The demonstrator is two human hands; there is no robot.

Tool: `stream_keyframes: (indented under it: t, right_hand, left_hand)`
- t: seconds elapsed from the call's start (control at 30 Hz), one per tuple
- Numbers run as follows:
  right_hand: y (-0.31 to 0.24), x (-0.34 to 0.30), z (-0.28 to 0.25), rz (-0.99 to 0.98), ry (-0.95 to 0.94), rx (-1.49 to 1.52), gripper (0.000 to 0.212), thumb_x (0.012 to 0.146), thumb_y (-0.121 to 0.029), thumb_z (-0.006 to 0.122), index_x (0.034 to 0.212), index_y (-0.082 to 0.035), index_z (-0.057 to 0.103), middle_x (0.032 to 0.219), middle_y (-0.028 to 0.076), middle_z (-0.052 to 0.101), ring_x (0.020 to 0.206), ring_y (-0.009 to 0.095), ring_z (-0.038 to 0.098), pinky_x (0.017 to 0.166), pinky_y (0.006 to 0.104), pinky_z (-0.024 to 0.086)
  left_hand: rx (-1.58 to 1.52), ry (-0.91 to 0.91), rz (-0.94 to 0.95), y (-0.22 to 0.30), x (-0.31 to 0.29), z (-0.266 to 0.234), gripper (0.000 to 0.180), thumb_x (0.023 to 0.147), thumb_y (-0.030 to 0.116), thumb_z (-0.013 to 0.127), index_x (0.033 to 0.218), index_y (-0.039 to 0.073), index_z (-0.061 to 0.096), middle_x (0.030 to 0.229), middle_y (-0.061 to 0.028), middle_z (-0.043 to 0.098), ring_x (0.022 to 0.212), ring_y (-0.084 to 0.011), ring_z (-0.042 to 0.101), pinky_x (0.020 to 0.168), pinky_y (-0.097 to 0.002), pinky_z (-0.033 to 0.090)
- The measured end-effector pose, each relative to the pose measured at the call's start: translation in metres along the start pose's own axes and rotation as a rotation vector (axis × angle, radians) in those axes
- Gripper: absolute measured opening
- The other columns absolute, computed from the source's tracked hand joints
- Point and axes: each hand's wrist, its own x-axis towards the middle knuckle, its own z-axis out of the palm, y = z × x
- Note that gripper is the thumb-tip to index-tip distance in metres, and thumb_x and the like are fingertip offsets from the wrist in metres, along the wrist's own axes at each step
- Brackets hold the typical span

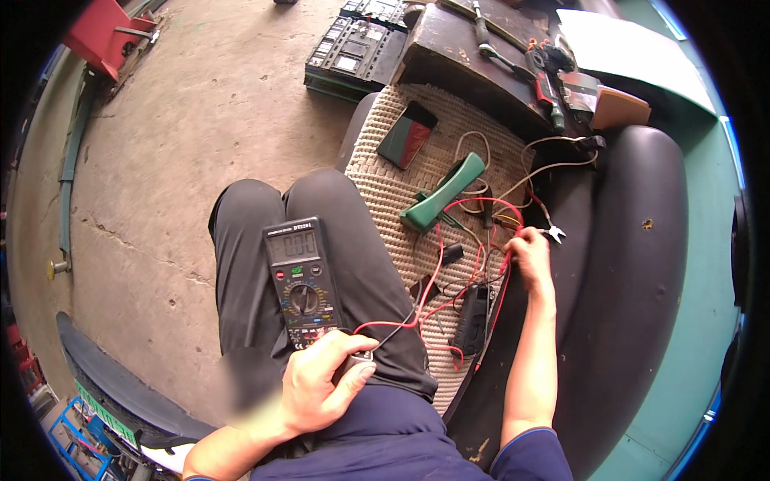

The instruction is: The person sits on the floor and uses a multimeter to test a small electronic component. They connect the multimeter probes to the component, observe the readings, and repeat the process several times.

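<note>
A black digital multimeter (302,280) with a round dial lies on my lap. My left hand (321,383) grips its near end, where red and black leads plug in. Out to the right, my right hand (529,255) pinches a red test lead (433,276) among a tangle of red and white wires (489,216) on a woven seat mat (385,184). Small cutting pliers (552,232) lie just beyond that hand. On the mat, a green telephone-style handset (443,192) rests near the wires, and a small black box (473,317) sits below my right hand.
A dark red-and-black flat device (407,133) lies on the mat. Beyond it, a worn dark board (473,56) holds screwdrivers and tools. Black battery-like cases (353,52) sit on the concrete floor. A black curved seat edge (642,264) runs along the right, and white paper (626,48) lies beyond.
</note>
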Motion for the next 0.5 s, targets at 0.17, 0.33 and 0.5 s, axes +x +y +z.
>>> stream_keyframes:
  t: [0.17,0.33,0.5]
  right_hand:
    - [0.016,-0.026,-0.019,-0.169,0.038,0.497,0.016,0.093,0.001,0.06,0.107,-0.005,0.061,0.084,0.004,0.068,0.074,0.013,0.064,0.071,0.0298,0.054]
    - [-0.016,-0.023,0.048,-0.065,-0.657,-0.204,0.025,0.09,-0.01,0.062,0.107,-0.001,0.078,0.085,0.008,0.073,0.08,0.015,0.067,0.072,0.0366,0.056]
    - [-0.032,-0.021,0.116,0.052,-0.508,-0.247,0.039,0.094,-0.026,0.065,0.112,0.006,0.08,0.097,0.029,0.081,0.094,0.037,0.081,0.086,0.0477,0.062]
  left_hand:
    - [0.008,-0.038,0.02,0.0,0.005,0.002,0.028,0.103,0.006,0.078,0.13,-0.001,0.073,0.091,-0.0083,0.067,0.072,-0.0176,0.061,0.069,-0.0324,0.051]
    - [0.011,-0.087,0.015,0.003,0.007,0.007,0.028,0.102,0.004,0.078,0.129,-0.001,0.073,0.091,-0.0086,0.067,0.072,-0.0182,0.062,0.069,-0.0331,0.051]
    - [0.031,-0.048,0.009,0.002,0.001,0.006,0.029,0.102,0.005,0.079,0.13,-0.001,0.073,0.093,-0.0112,0.069,0.073,-0.0206,0.064,0.07,-0.0345,0.053]
